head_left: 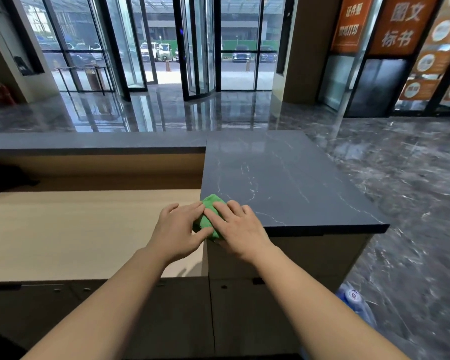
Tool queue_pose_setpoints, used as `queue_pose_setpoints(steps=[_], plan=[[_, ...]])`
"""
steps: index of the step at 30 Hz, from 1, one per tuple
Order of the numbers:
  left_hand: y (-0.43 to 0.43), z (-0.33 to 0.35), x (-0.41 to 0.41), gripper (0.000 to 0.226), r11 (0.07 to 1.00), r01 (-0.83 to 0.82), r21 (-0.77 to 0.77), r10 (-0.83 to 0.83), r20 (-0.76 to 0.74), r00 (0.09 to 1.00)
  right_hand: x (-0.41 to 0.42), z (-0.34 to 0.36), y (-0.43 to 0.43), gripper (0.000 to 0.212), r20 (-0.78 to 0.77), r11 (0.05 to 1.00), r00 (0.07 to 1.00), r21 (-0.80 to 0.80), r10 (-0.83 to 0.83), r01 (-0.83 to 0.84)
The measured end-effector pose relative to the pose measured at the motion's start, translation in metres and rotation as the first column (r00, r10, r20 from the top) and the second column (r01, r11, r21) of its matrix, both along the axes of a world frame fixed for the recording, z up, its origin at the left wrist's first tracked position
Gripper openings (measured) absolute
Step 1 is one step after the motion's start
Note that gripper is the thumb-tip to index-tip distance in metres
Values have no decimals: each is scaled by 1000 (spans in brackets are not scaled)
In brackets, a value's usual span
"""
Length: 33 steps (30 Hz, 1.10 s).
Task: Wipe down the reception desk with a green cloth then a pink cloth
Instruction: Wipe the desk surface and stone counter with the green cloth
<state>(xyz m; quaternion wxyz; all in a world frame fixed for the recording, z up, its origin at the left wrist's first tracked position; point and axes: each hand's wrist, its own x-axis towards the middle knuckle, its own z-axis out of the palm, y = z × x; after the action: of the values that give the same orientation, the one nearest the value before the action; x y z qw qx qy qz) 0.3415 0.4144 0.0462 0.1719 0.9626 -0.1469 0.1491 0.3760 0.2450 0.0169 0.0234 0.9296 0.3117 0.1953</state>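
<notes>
Head view: green cloth (209, 217) sits folded on the near-left corner of the bench (283, 178), on the raised dark stone top with white veining. The cloth's left part hangs slightly over the top's left edge.

Right hand (240, 229): flat on the cloth, fingers straight and spread, palm down. It covers the cloth's right side and presses it onto the stone. No curl, no grasp.

Left hand (178, 235): also flat and uncurled. It reaches in from the left, with the fingertips touching the cloth's far-left edge and the thumb against its near edge. The cloth shows between index and thumb. I can't tell whether the thumb goes under the overhang. It reads as touching, not gripping.

Both forearms are bare and come in from the near edge. The hands nearly meet over the cloth.

The stone top is glossy. It runs right and far from the cloth.

Left of it, one step lower, is a light wood-tone work surface (89, 229). The left hand hovers above its right end. A dark counter ledge (94, 142) runs along the far side of that surface. A dark object (8, 178) sits at its far left, too dim to identify.

Dark cabinet fronts (166, 320) are under the near edge.

A blue water bottle (353, 300) lies on the floor (413, 178), near right of the bench. The floor is polished grey marble.

Far side: a glass revolving door (198, 48) with parked cars (156, 51) beyond it. Orange signs (398, 24) are on the far right wall.
</notes>
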Motion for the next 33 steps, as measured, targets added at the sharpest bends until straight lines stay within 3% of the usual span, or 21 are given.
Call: queue_pose_setpoints(steps=[4, 14, 21, 26, 33], plan=[[-24, -3, 4, 58, 995, -13, 103, 10, 21, 1000, 3, -5, -25, 83, 63, 999, 998, 29, -19, 17], [-108, -7, 27, 53, 981, 79, 178, -88, 46, 995, 0, -14, -109, 69, 108, 987, 982, 52, -158, 153], [-183, -7, 42, 53, 965, 167, 202, -178, 38, 983, -6, -11, -181, 76, 9, 955, 961, 120, -276, 273], [-234, -7, 54, 48, 952, 221, 211, -229, 13, 973, -10, -5, -224, 69, -113, 914, 928, 168, -354, 369], [-282, -1, 64, 45, 927, 296, 231, -292, -51, 955, -18, 9, -262, 67, -232, 856, 849, 103, -474, 506]])
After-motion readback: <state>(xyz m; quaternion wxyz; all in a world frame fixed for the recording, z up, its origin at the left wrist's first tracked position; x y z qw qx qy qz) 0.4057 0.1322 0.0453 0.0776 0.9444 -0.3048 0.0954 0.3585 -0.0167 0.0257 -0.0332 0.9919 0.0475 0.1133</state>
